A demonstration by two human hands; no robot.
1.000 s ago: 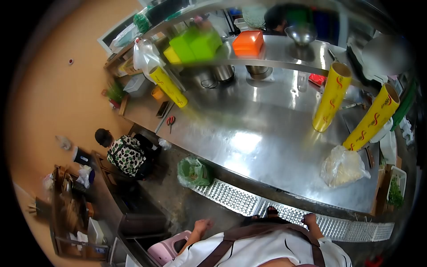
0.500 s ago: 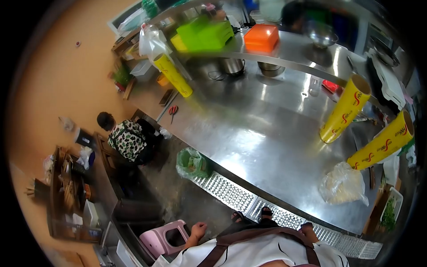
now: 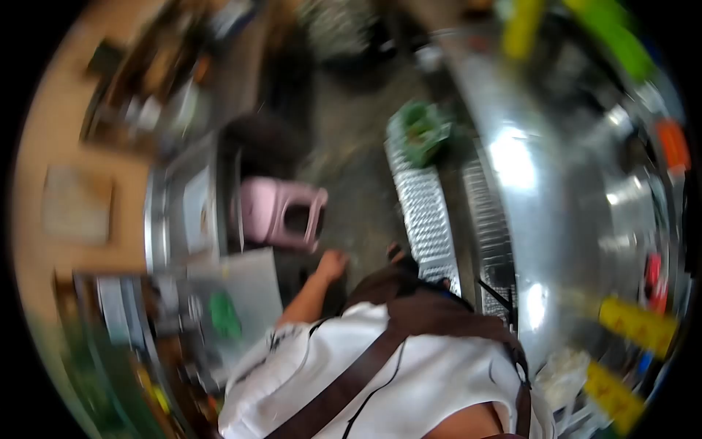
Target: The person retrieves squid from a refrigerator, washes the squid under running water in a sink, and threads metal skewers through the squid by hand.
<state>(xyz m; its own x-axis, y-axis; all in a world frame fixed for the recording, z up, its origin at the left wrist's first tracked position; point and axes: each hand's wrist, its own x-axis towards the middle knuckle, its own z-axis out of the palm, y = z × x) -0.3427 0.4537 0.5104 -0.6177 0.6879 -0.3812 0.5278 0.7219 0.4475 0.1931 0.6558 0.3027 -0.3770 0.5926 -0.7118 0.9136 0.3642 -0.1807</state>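
My left hand [image 3: 335, 265] hangs beside my body over the dark floor, its fingers loosely curled with nothing seen in them. The pink plastic stool [image 3: 262, 211] stands nearest to it, just beyond the hand and to its left. My right hand is out of sight behind my apron and white shirt. The picture is smeared by motion, so small details are lost.
A steel worktable [image 3: 534, 241] runs along the right, bearing yellow tubes [image 3: 638, 325] and a clear plastic bag [image 3: 563, 377]. Perforated metal grating [image 3: 425, 212] lines the floor beside a green-bagged bin [image 3: 409, 146]. A seated person [image 3: 336, 29] is ahead. A steel cabinet [image 3: 157, 219] stands left.
My view has swung left, away from the worktable toward the stool and cabinets. My right hand has gone out of sight, and my left hand still hangs at my side.
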